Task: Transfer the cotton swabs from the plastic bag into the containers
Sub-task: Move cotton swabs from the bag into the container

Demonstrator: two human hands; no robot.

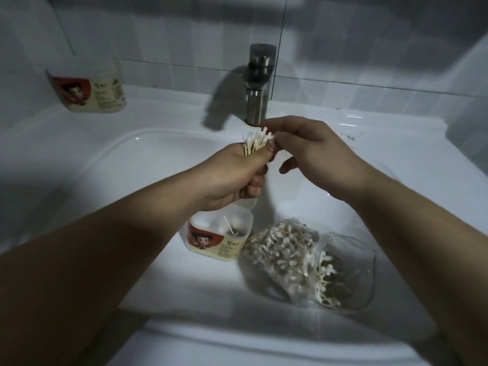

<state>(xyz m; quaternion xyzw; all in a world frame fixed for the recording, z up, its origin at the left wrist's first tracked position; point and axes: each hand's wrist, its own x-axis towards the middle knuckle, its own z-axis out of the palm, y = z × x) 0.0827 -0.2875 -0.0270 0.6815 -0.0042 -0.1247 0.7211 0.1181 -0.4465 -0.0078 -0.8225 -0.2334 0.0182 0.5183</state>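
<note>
1. Left hand [235, 175]: clenched around a bundle of cotton swabs [256, 141], fingers curled over the sticks, white heads fanning out above the fist toward 1 o'clock.

2. Right hand [317, 151]: just beside the left, at its 3 o'clock. Thumb and forefinger pinch the swab heads at the top of the bundle; the remaining fingers hang loosely curled below.

3. Open container [219, 233]: translucent plastic tub with a red and cream cartoon label. It stands upright in the sink [105, 157] at 6 o'clock from the left hand, partly covered by the wrist. Lid turned back on the far side. A few swabs lie inside, one stick leaning up above the rest.

4. Plastic bag [340, 268]: clear, lying on its side in the basin at 5 o'clock from the hands, touching or just beside the open container on its right. Packed with swabs, a dense cluster of heads toward the container and more heads at the lower end. Whether its mouth is open cannot be told.

5. Second container [89, 88]: same label, on the counter [169, 107] at 10 o'clock, well apart from the hands, close to the wall [163, 30]. Blurred; contents not readable.

6. Faucet [257, 83]: brushed metal, upright, at 12 o'clock just behind the hands, its shadow cast left on the counter.

7. Wall: pale tiles, dimly lit.
</note>
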